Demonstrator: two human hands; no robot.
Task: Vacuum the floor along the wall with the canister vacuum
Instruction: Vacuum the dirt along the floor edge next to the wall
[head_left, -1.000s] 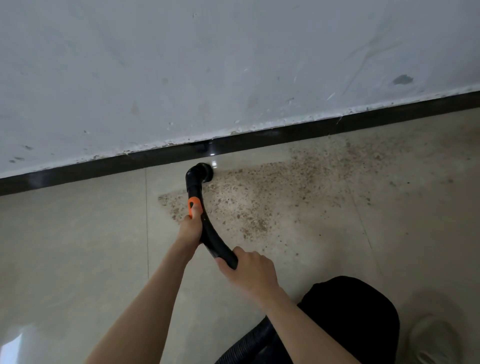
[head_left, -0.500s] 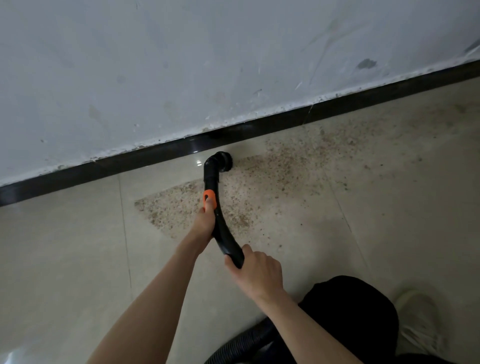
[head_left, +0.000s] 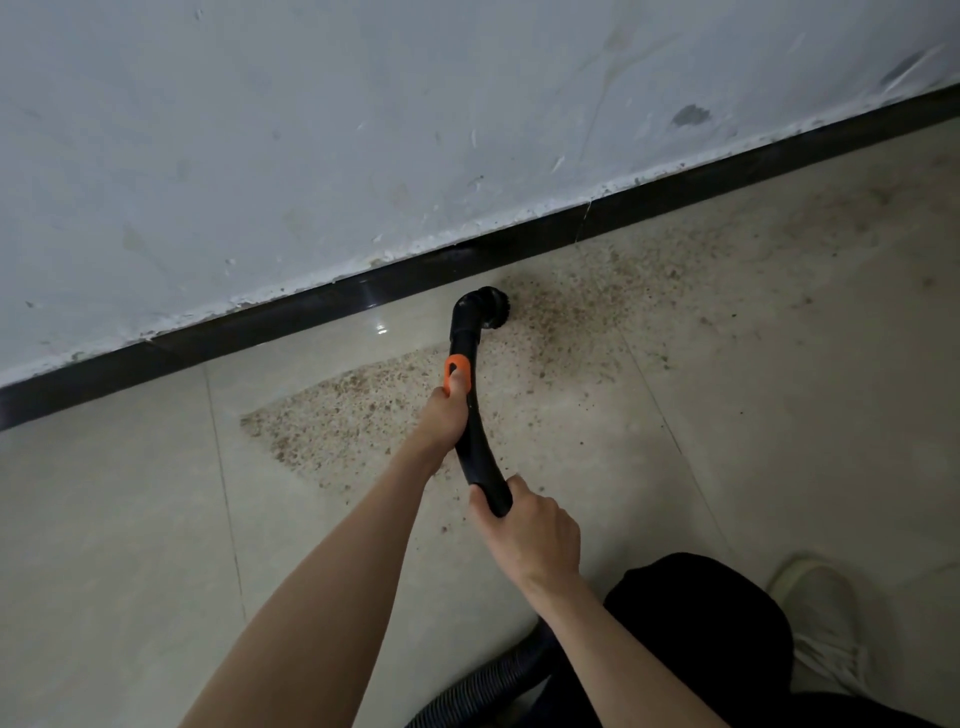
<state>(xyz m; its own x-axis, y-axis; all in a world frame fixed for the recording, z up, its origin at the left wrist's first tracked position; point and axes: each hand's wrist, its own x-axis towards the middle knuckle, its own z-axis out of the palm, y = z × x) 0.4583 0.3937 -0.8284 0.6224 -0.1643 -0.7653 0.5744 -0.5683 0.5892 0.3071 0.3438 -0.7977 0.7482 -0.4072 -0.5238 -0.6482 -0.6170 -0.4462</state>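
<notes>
While the ribbed hose (head_left: 483, 680) trails beside my dark trouser knee (head_left: 701, 639), my right hand (head_left: 530, 535) curls its fingers around the black wand (head_left: 475, 441) at its near end. Farther up, my left hand (head_left: 441, 415) grips it, thumb on the orange slider (head_left: 457, 374). The brush nozzle (head_left: 485, 309) sits on the floor (head_left: 727, 467) amid brown grit (head_left: 561, 322), near the black skirting (head_left: 311, 312).

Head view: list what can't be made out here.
- Canister: out of frame; only the hose shows at the bottom edge.
- Brush head bristles: dark and too small.
- Wand ends: wrapped by the left hand and right hand.
- Shoe: blurred.
</notes>
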